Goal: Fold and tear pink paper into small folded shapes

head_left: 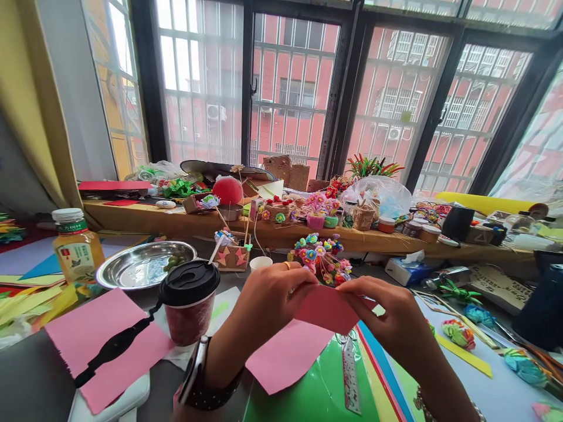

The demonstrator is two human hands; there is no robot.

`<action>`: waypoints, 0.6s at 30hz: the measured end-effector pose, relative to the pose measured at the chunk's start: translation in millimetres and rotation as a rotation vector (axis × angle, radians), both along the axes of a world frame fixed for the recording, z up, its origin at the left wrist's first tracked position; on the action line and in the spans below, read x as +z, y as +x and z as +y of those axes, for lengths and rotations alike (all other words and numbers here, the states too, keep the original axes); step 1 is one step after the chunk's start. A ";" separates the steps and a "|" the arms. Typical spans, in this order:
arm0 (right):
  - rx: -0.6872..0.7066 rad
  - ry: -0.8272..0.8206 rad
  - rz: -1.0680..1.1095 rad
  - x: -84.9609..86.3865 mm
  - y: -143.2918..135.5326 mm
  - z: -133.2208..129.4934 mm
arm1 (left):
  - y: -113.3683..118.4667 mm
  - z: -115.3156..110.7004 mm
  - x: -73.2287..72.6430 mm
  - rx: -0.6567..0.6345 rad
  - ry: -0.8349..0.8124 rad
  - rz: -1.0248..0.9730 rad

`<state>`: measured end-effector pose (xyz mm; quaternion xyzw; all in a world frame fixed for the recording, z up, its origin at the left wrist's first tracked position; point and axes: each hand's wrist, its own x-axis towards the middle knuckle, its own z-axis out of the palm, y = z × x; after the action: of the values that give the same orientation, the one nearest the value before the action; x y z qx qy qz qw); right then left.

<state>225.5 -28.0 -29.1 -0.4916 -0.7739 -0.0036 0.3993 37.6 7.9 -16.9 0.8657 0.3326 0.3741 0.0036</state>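
Observation:
Between both hands a piece of pink paper (328,309) is held up above the table, darker than the sheets below because it is in shade. My left hand (275,293) pinches its upper left corner with thumb and fingers; a ring and a dark watch are on that side. At the right end of the paper, the thumb and fingers of my right hand (382,302) close on it. Underneath lies a larger pink sheet (288,354), partly covering a green sheet (303,392). A metal ruler (350,375) rests on the green sheet.
At left stand a lidded paper cup (189,305), a juice bottle (78,246) and a steel plate (132,266). Another pink sheet (105,328) lies under a black strap. Crocheted flowers (319,255) stand behind my hands. Paper flowers (458,333) and a tissue box (409,269) are at right.

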 end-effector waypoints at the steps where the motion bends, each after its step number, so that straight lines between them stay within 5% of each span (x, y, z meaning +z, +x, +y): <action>1: -0.015 0.009 -0.013 0.4 3.2 0.4 | -4.7 2.1 0.6 0.022 0.012 -0.006; 7: -0.105 0.064 -0.035 0.5 17.5 4.5 | -21.9 7.9 3.9 0.165 0.087 -0.151; 12: -0.008 -0.007 -0.031 2.0 8.1 0.4 | -0.6 -1.0 0.4 -0.024 0.029 -0.034; 18: -0.002 0.007 -0.024 1.1 2.7 -1.3 | 15.9 -6.0 -4.9 -0.033 0.057 0.042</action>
<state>228.2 -29.3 -28.0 -0.4910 -0.7780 -0.0128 0.3917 53.5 1.9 -21.9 0.8785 0.3074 0.3651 -0.0217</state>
